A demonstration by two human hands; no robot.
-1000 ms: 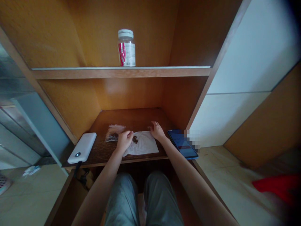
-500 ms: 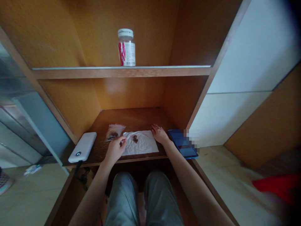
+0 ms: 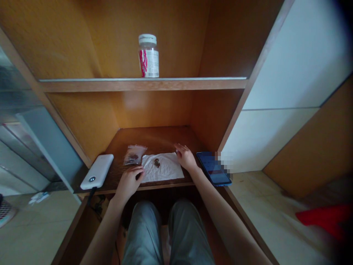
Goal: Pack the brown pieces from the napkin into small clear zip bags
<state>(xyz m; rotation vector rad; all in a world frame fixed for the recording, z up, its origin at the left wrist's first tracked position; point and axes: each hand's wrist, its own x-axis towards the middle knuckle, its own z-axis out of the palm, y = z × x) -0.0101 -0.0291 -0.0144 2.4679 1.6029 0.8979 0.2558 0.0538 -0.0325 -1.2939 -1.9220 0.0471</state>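
Observation:
A white sheet of tissue [image 3: 168,170] lies on the brown shelf board, with a small dark brown clump [image 3: 157,163] on its left half. At the tissue's left edge is my left hand [image 3: 131,180], thumb and fingers curved with a gap between them and nothing visible inside. My right hand [image 3: 185,156] rests over the tissue's upper right corner, fingers extended. Just beyond my left hand lies a clear zip bag [image 3: 135,155] with dark bits in it, touched by neither hand.
A white power bank [image 3: 97,172] with a black cable lies at the left. To the right of my right hand is a phone [image 3: 213,169]. A white-capped bottle [image 3: 149,57] stands on the upper shelf [image 3: 143,85]. My knees are below the board's front edge.
My left hand has moved slightly down and left, and its fingers have opened. The tissue and clump have shifted slightly left, as has my right hand.

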